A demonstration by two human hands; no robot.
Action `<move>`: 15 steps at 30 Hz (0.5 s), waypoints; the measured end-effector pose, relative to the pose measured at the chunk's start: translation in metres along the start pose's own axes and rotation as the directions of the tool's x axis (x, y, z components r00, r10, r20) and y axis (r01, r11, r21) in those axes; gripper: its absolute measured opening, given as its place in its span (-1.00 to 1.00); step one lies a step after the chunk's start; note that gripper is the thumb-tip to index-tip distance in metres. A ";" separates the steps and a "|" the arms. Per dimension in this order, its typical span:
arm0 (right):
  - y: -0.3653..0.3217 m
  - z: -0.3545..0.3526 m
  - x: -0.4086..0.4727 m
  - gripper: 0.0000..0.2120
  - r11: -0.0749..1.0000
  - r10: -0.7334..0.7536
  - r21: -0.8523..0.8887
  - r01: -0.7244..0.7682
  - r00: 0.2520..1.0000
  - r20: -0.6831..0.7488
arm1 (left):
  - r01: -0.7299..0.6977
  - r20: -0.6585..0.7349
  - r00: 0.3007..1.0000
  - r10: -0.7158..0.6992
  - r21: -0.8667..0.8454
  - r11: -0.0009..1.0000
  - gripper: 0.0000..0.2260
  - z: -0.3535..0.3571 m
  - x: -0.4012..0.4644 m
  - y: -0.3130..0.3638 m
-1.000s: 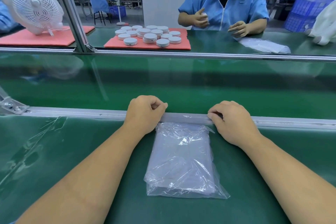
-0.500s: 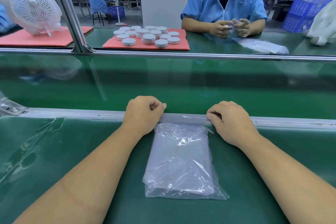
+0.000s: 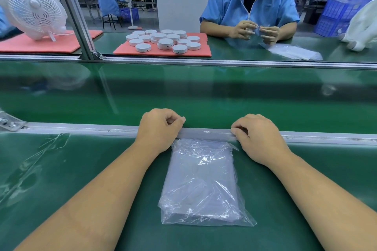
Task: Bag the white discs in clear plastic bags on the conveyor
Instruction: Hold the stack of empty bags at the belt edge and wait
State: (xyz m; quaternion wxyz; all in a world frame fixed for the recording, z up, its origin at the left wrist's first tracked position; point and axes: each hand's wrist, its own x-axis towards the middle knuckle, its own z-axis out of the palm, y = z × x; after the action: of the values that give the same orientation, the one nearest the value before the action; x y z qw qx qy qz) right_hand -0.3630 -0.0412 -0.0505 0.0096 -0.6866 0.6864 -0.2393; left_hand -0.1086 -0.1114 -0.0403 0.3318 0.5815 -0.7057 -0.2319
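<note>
— White discs [image 3: 163, 41]: position? Reading left to right.
— White fan [image 3: 32, 6] far left on a pink mat. Discs clustered on a second pink mat [image 3: 163, 53], far side of the conveyor belt [image 3: 183, 91], well apart from both hands.
— Hands?
— Left hand [image 3: 158, 129] and right hand [image 3: 259, 138] rest on the metal rail [image 3: 81, 128], fingers curled under, gripping nothing visible. Pack of clear plastic bags [image 3: 202, 183] lies between them on the near green surface.
— Far right?
— Person in blue [image 3: 251, 4] opposite, handling something small; loose bags [image 3: 293, 52] beside.
</note>
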 end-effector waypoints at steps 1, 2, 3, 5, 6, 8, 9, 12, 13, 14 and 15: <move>0.000 0.000 0.000 -0.85 1.000 0.001 0.001 -0.001 1.000 0.000 | -0.002 0.001 1.000 0.002 0.000 1.000 -0.77 0.000 0.000 0.000; -0.001 0.000 -0.001 -0.85 1.000 0.001 0.004 -0.001 1.000 0.000 | -0.005 0.002 1.000 0.005 -0.001 1.000 -0.78 0.000 0.000 0.000; -0.001 0.000 -0.001 -0.85 1.000 0.001 0.007 -0.001 1.000 -0.001 | -0.007 0.001 1.000 0.007 -0.001 1.000 -0.79 0.000 0.000 0.000; -0.001 -0.001 -0.001 -0.85 1.000 0.005 0.012 -0.005 1.000 0.002 | -0.006 0.004 1.000 0.006 -0.005 1.000 -0.79 0.000 0.000 0.000; -0.001 -0.001 -0.001 -0.85 1.000 0.006 0.012 -0.006 1.000 0.003 | -0.006 0.005 1.000 0.006 -0.007 1.000 -0.79 0.000 0.000 0.000; -0.001 -0.001 -0.001 -0.85 1.000 0.006 0.010 -0.006 1.000 0.004 | -0.009 0.004 1.000 0.009 -0.008 1.000 -0.79 0.000 0.000 0.000; -0.001 -0.001 -0.001 -0.86 1.000 0.005 0.009 -0.006 1.000 0.003 | -0.009 0.004 1.000 0.009 -0.008 1.000 -0.79 0.000 0.000 0.000; -0.001 -0.001 -0.001 -0.86 1.000 0.003 0.016 -0.003 1.000 -0.002 | -0.007 0.003 1.000 0.007 -0.005 1.000 -0.79 0.000 0.000 0.000; -0.001 -0.001 -0.001 -0.86 1.000 0.002 0.018 -0.002 1.000 -0.003 | -0.006 0.003 1.000 0.006 -0.006 1.000 -0.79 -0.001 0.000 -0.001; -0.001 -0.001 -0.001 -0.87 1.000 0.001 0.019 -0.001 1.000 -0.004 | -0.005 0.002 1.000 0.005 -0.005 1.000 -0.79 0.000 0.000 -0.001; -0.001 -0.001 -0.001 -0.87 1.000 0.001 0.019 -0.001 1.000 -0.004 | -0.004 0.002 1.000 0.004 -0.004 1.000 -0.79 0.000 0.000 -0.001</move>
State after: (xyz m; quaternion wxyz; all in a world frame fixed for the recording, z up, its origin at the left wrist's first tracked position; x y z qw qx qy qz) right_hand -0.3626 -0.0399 -0.0500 0.0145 -0.6858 0.6844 -0.2471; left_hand -0.1078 -0.1118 -0.0407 0.3326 0.5791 -0.7068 -0.2333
